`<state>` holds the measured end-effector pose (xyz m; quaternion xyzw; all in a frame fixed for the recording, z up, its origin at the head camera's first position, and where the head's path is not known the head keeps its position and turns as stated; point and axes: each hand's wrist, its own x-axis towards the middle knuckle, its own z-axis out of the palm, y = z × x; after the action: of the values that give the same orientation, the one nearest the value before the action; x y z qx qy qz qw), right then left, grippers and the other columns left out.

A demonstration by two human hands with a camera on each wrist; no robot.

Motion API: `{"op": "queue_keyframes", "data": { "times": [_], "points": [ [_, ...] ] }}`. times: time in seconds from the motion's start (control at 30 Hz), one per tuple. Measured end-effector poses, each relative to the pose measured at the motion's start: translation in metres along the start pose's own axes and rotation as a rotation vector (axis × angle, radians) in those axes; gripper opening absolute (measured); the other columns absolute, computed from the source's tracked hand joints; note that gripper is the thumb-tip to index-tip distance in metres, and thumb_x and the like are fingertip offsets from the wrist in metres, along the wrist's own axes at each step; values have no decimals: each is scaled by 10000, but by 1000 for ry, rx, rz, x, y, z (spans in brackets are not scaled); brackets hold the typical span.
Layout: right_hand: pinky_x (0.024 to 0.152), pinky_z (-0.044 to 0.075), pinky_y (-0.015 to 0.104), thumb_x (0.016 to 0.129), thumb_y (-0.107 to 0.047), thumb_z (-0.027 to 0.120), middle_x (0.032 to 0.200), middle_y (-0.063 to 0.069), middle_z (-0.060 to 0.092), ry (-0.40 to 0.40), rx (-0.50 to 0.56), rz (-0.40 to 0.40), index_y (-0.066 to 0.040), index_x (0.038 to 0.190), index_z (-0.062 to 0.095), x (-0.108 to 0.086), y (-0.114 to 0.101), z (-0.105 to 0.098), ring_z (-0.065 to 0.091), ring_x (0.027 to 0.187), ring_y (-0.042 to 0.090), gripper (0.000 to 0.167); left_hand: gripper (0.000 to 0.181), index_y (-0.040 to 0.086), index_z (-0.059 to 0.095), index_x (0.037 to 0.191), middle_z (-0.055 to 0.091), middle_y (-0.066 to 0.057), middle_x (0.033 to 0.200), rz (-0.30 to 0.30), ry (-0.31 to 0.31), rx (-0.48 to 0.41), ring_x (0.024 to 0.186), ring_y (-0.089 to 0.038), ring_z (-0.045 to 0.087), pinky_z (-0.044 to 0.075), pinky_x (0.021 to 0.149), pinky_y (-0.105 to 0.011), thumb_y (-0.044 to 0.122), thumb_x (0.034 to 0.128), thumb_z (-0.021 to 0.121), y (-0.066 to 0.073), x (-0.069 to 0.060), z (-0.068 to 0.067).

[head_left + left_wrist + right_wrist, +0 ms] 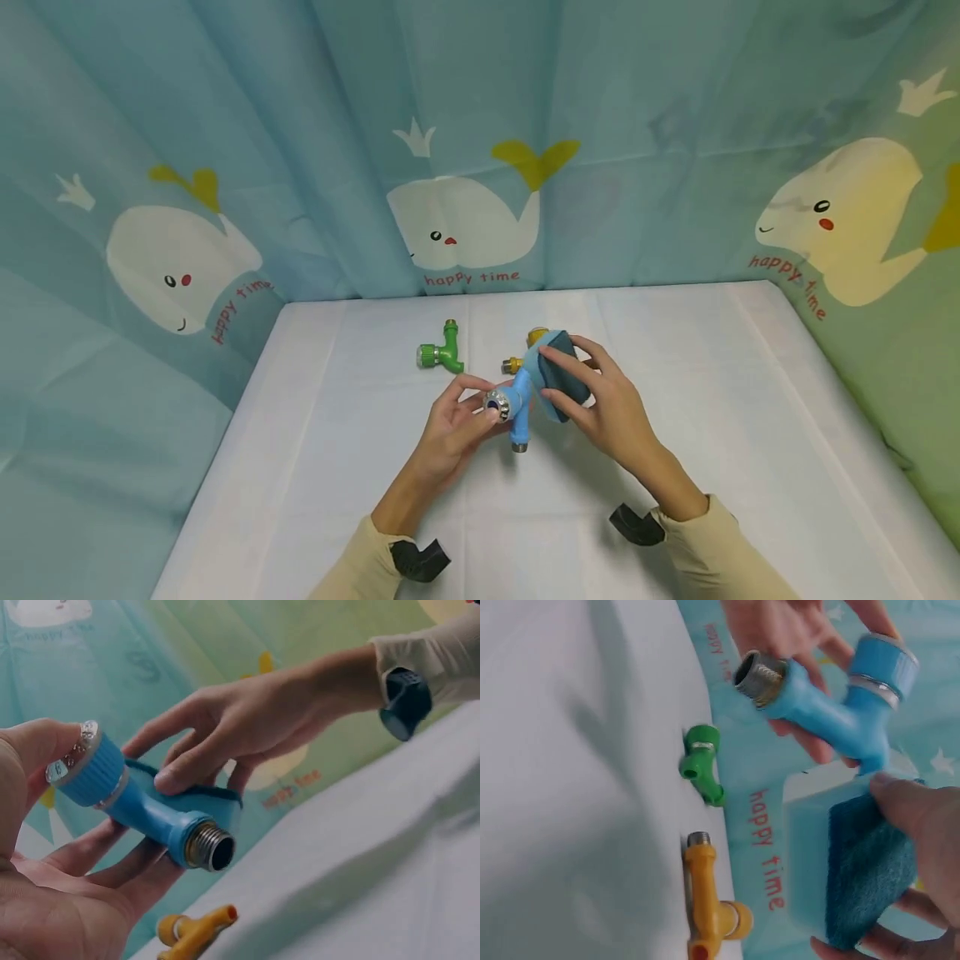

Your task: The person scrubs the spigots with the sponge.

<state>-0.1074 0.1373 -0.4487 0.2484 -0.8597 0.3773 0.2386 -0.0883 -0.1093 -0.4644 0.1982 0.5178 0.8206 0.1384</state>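
Left hand (450, 435) up over the counter (337, 500) (white cloth cover), holding a light-blue plastic faucet with silver-ringed round knob and threaded metal inlet (521, 412). Left grip: thumb and index pinching the knob, remaining fingers behind the body. Faucet raised clear of the cloth, inlet pointing down toward the person. Right hand (618, 408) holds a two-layer sponge block, pale blue one side, dark teal the other (866, 862). Right grip: thumb and fingers pinching the sponge from the teal side and edges. Sponge right beside the faucet's spout, pale layer facing it; actual contact hard to tell. Green plastic faucet with ribbed knob (449, 354) lies on the counter, beyond the left hand, off to its left. Yellow-orange plastic faucet with metal threaded end (705, 889) also on the counter, past the sponge, partly hidden by it in the head view. Blue curtain with white whales (480, 83) hangs behind.
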Motion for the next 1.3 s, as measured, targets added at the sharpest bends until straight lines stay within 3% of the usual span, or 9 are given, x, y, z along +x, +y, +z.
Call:
{"op": "queue_keyframes", "data": {
  "times": [0.17,0.27,0.37,0.5,0.6,0.73,0.9,1.1,1.3],
  "points": [
    [614,600,369,801,-117,890,1448,184,529,-44,59,-27,-201,1401,653,2,-2,-3,679,972,284,651,273,178,554,1251,426,-348,1498,-2,5,23,1280,-271,585,520,1028,-508,71,1010,626,-1,0,-1],
    [570,573,342,817,-140,879,1456,185,525,-73,23,-29,-210,1404,649,3,-3,-6,667,978,278,634,282,168,557,1254,437,-350,1484,9,-4,32,1262,-268,593,544,1002,-455,53,1005,622,0,0,-1],
    [643,601,366,818,-126,878,1458,157,532,-97,74,-7,-210,1414,640,4,-6,-9,670,1043,274,646,284,146,567,1253,504,-292,1456,22,15,68,1234,-240,616,559,973,-363,39,998,631,1,0,-1],
    [805,618,435,863,-155,849,1491,117,515,-197,207,-17,-218,1454,604,4,-14,-11,623,1218,308,642,320,29,551,1290,631,-158,1281,53,44,183,1106,-164,637,559,916,-266,52,992,663,2,3,0],
    [783,620,431,879,-206,839,1488,128,513,-230,161,-15,-244,1448,608,2,-15,-10,617,1219,326,615,380,-62,503,1315,647,-134,1194,70,47,225,1030,-152,635,565,905,-274,50,993,669,2,5,0],
    [692,605,352,850,-165,861,1467,128,523,-189,132,16,-231,1427,628,-1,-12,-8,655,1099,271,626,403,-88,484,1321,644,-161,1283,72,54,217,1072,-158,655,573,929,-305,42,990,674,3,3,-2],
    [881,599,431,855,-161,857,1510,88,500,-211,210,-14,-230,1441,618,1,-16,-9,595,1263,274,637,401,-61,519,1312,645,-145,1271,88,63,278,1105,-181,658,563,936,-287,65,978,703,2,5,-1],
    [653,582,319,874,-206,843,1502,125,489,-239,84,-28,-264,1430,626,5,-11,-12,653,1049,240,600,395,-64,533,1298,597,-225,1314,86,69,304,1113,-172,646,552,940,-271,71,974,712,4,4,-2],
    [650,586,309,878,-198,839,1503,134,482,-212,100,-50,-259,1440,617,5,-13,-10,625,1133,283,608,416,-72,489,1322,630,-174,1190,102,15,262,1055,-161,645,572,917,-296,105,1001,685,7,4,-4]
  ]
}}
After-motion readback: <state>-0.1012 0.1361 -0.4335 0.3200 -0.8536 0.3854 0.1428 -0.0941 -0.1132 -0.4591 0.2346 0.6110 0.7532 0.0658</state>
